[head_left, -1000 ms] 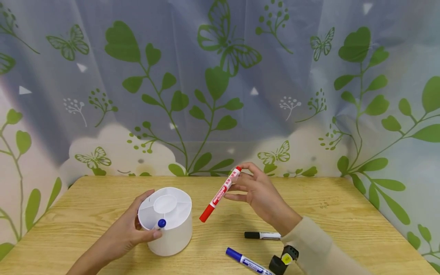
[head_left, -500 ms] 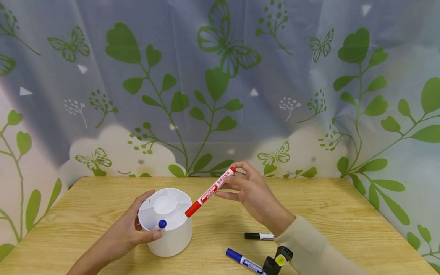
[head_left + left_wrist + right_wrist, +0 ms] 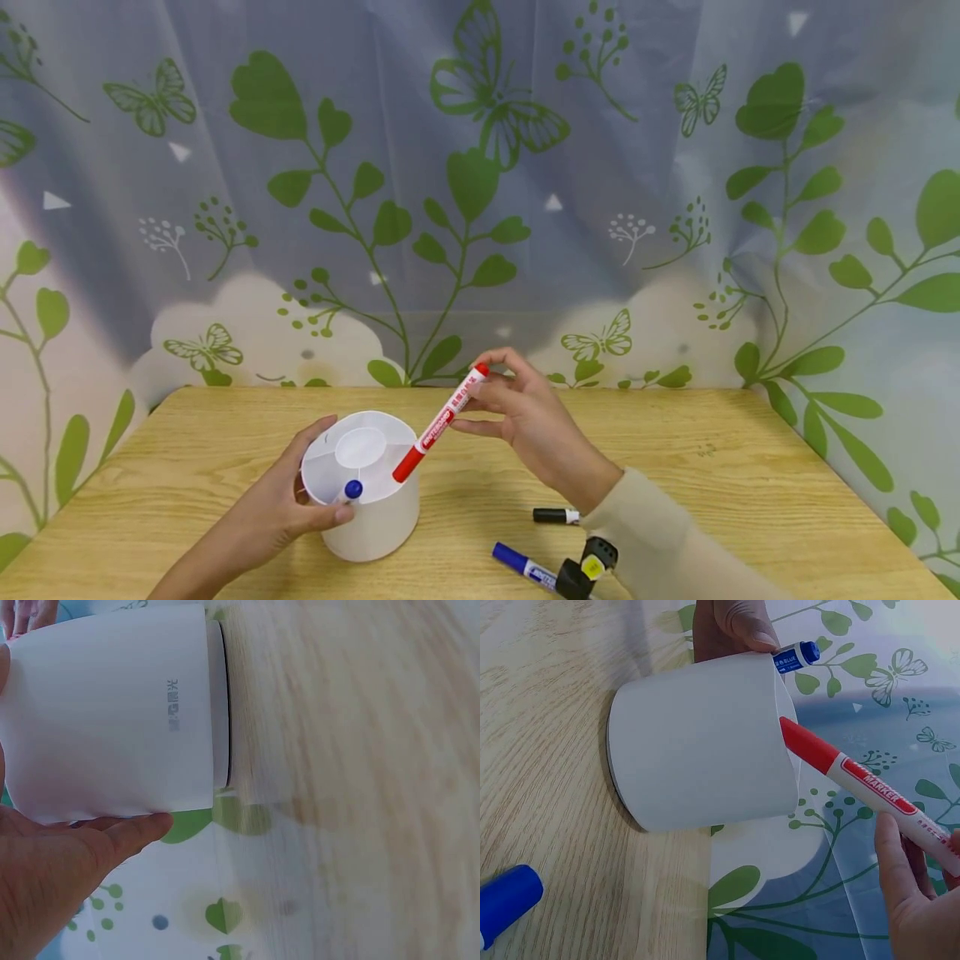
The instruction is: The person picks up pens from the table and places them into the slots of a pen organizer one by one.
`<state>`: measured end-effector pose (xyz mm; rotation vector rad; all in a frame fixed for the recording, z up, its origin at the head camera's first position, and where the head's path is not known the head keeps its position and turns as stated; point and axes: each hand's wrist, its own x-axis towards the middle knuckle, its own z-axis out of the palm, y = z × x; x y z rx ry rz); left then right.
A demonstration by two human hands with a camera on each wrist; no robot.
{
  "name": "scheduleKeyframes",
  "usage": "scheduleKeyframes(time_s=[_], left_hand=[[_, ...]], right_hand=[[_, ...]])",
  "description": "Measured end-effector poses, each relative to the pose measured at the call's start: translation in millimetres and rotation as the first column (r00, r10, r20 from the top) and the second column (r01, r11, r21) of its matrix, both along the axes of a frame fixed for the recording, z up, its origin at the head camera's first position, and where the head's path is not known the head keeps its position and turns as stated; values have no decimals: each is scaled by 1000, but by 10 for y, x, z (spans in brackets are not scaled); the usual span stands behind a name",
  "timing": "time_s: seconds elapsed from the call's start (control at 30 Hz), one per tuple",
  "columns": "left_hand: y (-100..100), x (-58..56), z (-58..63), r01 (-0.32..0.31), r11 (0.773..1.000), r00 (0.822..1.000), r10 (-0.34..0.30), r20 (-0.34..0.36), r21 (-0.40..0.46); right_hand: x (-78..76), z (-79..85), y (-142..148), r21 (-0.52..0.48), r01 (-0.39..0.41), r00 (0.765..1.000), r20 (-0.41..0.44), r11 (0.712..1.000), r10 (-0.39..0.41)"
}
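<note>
The left grip (image 3: 281, 492) curled round the white holder (image 3: 375, 525), left of the counter's (image 3: 675, 450) middle. The red marker (image 3: 438, 427), pinched in the right grip (image 3: 528, 417), slanted over the holder's mouth; a blue marker (image 3: 517, 560) lay well short of the far edge.

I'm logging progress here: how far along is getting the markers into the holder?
Done: one blue marker pokes out of the holder, which the left hand grips.
In hand: the right hand holds the red marker, cap end at the holder's mouth.
Left, seemingly: the black marker and second blue marker, both lying on the table.
</note>
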<state>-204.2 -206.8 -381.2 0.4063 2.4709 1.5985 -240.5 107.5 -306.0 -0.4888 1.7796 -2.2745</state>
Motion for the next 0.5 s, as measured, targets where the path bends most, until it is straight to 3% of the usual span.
scheduleKeyframes(time_s=[0.5], left_hand=[[-41, -8, -6, 19, 999, 999, -18, -50, 28]], right_hand=[[13, -1, -195, 66, -28, 999, -14, 997, 29]])
